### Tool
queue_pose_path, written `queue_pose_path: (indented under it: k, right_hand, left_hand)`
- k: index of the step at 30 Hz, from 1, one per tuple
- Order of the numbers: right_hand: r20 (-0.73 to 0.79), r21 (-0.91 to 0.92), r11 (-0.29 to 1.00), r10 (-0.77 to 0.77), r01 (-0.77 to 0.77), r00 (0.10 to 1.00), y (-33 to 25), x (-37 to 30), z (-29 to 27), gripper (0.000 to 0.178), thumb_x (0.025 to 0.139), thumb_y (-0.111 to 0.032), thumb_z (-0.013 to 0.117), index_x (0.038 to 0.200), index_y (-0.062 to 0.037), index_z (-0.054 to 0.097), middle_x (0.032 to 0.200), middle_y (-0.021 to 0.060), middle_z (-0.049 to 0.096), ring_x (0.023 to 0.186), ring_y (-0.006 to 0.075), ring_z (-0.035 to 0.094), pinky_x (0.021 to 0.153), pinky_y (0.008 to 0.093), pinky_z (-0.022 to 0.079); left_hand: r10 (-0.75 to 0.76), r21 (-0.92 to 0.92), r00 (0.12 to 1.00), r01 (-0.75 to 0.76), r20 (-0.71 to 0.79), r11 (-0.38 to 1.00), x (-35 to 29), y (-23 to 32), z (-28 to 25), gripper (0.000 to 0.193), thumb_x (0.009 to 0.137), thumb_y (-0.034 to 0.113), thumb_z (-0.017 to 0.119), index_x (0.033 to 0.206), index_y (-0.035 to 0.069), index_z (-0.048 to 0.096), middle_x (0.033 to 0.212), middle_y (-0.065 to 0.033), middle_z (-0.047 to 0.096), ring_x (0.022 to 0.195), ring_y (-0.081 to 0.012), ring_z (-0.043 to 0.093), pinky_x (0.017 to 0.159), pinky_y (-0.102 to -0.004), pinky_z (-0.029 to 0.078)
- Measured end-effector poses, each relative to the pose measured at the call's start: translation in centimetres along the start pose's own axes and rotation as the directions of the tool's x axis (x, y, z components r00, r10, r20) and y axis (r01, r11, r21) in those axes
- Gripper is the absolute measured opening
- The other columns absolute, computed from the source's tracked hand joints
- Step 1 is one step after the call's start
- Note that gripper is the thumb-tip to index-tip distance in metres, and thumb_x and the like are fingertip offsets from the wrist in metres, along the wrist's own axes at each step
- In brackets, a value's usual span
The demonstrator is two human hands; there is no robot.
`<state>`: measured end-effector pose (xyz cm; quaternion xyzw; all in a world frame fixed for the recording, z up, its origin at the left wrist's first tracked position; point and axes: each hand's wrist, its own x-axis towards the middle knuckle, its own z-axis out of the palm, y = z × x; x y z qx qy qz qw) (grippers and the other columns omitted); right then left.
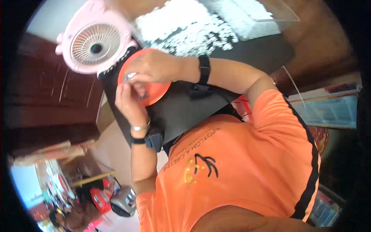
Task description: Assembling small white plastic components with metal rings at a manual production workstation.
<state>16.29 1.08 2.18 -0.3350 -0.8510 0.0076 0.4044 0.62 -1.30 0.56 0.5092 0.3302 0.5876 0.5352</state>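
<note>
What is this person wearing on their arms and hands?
Both hands are bare, with no gloves. The left hand has a silvery bracelet at the wrist and a black strap with a small dark box just below it. The right hand has a black band around its wrist. The forearms are uncovered; short orange sleeves with black trim end at the upper arms.

Support: a dark, flat table (181, 112) ran slantwise across the view, its edges bent by the lens.
Near end: an orange round dish (156, 91) lay on it, partly covered by two hands.
Far end: a pink round fan (94, 40) stood at the table's edge, just beside the dish; a white speckled patch (185, 29) lay beyond.
</note>
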Motion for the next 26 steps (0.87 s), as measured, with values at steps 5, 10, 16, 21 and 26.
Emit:
queue_pose_path:
  k: [5, 10, 16, 21, 26]
  right_hand:
    - [-0.344, -0.080, 0.993, 0.053, -0.085, 0.937, 1.5, 1.7, -6.2, 0.022, 0.079, -0.025, 0.061, 0.092, -0.0075, 0.062, 0.079, 0.0124, 0.063, 0.068, 0.0293, 0.062, 0.061, 0.0369, 0.050]
    - [-0.667, -0.408, 0.709, 0.199, -0.575, 0.718, 1.9, 1.8, -15.9, 0.018, 0.078, -0.016, 0.056, 0.090, -0.0037, 0.062, 0.076, 0.0157, 0.063, 0.070, 0.0343, 0.059, 0.064, 0.0422, 0.047]
    - [-0.666, -0.676, 0.535, -0.149, -0.507, 0.731, 3.3, 0.8, -18.2, 0.019, 0.079, -0.013, 0.054, 0.094, -0.0045, 0.061, 0.088, 0.0194, 0.062, 0.079, 0.0377, 0.058, 0.069, 0.0461, 0.045]
    - [-0.044, -0.338, 0.869, 0.369, -0.361, 0.928, 9.1, 0.2, -12.1, 0.015, 0.072, -0.015, 0.060, 0.085, -0.0072, 0.065, 0.090, 0.0138, 0.061, 0.082, 0.0311, 0.058, 0.069, 0.0391, 0.046]
    - [0.434, -0.321, 0.893, 0.435, -0.315, 0.789, 7.9, -0.8, -8.1, 0.014, 0.060, -0.016, 0.065, 0.072, -0.0088, 0.066, 0.066, 0.0075, 0.064, 0.065, 0.0195, 0.061, 0.061, 0.0360, 0.045]
  left_hand:
    - [-0.056, 0.012, 0.998, 0.057, -0.003, 0.998, 0.1, -0.1, -0.6, 0.020, 0.091, 0.016, 0.045, 0.083, 0.000, 0.055, 0.070, -0.0063, 0.056, 0.058, -0.0125, 0.052, 0.057, -0.0234, 0.042]
    - [-0.051, 0.031, 0.999, 0.050, 0.014, 0.998, 0.2, 0.0, -0.7, 0.021, 0.091, 0.018, 0.046, 0.083, 0.001, 0.055, 0.069, -0.0058, 0.057, 0.058, -0.0116, 0.052, 0.056, -0.0231, 0.042]
    - [-0.084, 0.071, 0.996, 0.083, 0.015, 0.994, 0.3, -0.4, -1.0, 0.021, 0.090, 0.019, 0.048, 0.083, 0.002, 0.056, 0.068, -0.0048, 0.058, 0.055, -0.0101, 0.051, 0.053, -0.0219, 0.040]
    - [-0.081, 0.073, 0.996, 0.079, 0.028, 0.994, 0.5, -1.0, -1.4, 0.020, 0.090, 0.019, 0.048, 0.082, 0.002, 0.057, 0.067, -0.0048, 0.058, 0.054, -0.0100, 0.051, 0.051, -0.0215, 0.040]
    - [-0.086, 0.094, 0.995, 0.082, 0.041, 0.992, 0.8, -1.0, -1.7, 0.020, 0.090, 0.019, 0.049, 0.084, 0.002, 0.057, 0.068, -0.0056, 0.059, 0.054, -0.0104, 0.052, 0.051, -0.0214, 0.040]
